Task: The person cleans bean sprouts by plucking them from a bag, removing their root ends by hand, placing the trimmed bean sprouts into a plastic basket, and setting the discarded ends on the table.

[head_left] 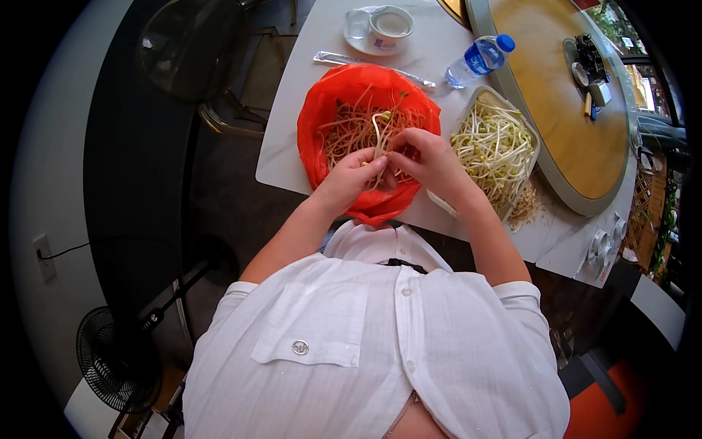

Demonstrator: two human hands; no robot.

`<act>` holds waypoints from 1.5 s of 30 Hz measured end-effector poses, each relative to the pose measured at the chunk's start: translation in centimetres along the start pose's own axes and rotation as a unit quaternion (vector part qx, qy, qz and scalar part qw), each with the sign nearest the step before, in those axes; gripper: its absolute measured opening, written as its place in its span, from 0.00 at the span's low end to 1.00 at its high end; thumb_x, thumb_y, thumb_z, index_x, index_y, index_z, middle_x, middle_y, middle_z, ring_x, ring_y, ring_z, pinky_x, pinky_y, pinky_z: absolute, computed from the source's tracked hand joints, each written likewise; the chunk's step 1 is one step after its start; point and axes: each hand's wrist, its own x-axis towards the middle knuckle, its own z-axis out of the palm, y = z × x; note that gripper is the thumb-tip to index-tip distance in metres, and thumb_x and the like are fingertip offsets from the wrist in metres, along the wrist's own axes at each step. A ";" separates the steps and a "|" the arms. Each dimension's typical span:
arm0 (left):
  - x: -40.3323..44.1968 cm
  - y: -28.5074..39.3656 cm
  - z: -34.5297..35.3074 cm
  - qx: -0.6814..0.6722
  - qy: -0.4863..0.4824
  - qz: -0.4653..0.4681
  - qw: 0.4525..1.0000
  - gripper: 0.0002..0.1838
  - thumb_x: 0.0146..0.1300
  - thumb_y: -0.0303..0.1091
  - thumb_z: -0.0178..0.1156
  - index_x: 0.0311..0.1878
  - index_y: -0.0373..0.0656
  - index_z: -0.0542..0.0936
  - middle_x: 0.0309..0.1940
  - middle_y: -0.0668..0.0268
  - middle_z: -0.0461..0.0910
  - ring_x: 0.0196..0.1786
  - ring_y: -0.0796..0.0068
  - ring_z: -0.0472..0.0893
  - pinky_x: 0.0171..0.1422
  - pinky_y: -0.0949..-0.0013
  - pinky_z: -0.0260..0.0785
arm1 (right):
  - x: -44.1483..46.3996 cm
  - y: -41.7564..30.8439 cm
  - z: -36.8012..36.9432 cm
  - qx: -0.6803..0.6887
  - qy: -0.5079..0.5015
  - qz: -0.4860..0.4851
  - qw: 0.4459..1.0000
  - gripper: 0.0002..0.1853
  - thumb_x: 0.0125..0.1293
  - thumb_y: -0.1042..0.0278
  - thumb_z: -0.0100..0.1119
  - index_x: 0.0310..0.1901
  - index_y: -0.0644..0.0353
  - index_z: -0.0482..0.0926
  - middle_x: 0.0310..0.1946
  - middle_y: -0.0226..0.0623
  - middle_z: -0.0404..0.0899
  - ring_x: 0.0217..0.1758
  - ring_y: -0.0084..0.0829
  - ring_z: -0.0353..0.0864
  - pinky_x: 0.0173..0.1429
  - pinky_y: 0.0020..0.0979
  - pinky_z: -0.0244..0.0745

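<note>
Over an open red plastic bag, my two hands meet at the fingertips. My left hand is closed on a few bean sprouts, whose pale stems and yellow-green heads stick up past the thumb. Beside it, my right hand pinches at the lower part of the same sprouts; its fingertips partly hide what they grip. Inside the bag lies a heap of brownish, tangled bean sprouts. To the right, a pale basket is full of whiter bean sprouts.
Thin brown scraps lie by the basket on the white table. Behind stand a water bottle, wrapped chopsticks and a bowl on a plate. A round turntable takes up the right side. A black fan stands lower left.
</note>
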 end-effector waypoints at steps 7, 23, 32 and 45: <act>-0.5 1.5 0.1 -0.098 -0.076 -0.142 0.982 0.12 0.69 0.36 0.44 0.44 0.38 0.72 0.35 0.61 0.78 0.40 0.70 0.79 0.50 0.68 0.71 | -0.7 -0.8 -0.2 -0.295 -0.002 -0.153 0.943 0.05 0.53 0.74 0.58 0.32 0.63 0.75 0.28 0.40 0.75 0.29 0.37 0.77 0.35 0.31 0.73; 1.7 0.5 3.5 -0.087 0.082 0.118 0.986 0.09 0.71 0.37 0.39 0.45 0.46 0.68 0.54 0.52 0.72 0.53 0.67 0.74 0.54 0.67 0.67 | -2.5 0.4 3.8 0.398 0.056 0.236 0.885 0.09 0.63 0.69 0.51 0.33 0.65 0.76 0.24 0.31 0.76 0.24 0.18 0.74 0.28 0.20 0.71; 1.3 0.8 3.8 -0.114 0.068 0.123 0.983 0.09 0.71 0.37 0.41 0.44 0.44 0.68 0.48 0.54 0.75 0.49 0.71 0.76 0.52 0.68 0.69 | -3.9 0.5 2.7 0.448 0.061 0.223 0.864 0.07 0.62 0.69 0.52 0.31 0.63 0.76 0.22 0.28 0.74 0.22 0.18 0.73 0.26 0.19 0.68; 0.0 3.1 4.7 0.339 -0.066 -0.033 0.938 0.08 0.68 0.32 0.46 0.40 0.39 0.72 0.28 0.67 0.78 0.28 0.79 0.77 0.33 0.76 0.69 | -3.8 -0.7 -4.6 -0.271 0.058 -0.173 0.945 0.11 0.52 0.78 0.56 0.40 0.62 0.75 0.27 0.38 0.71 0.30 0.37 0.75 0.33 0.34 0.71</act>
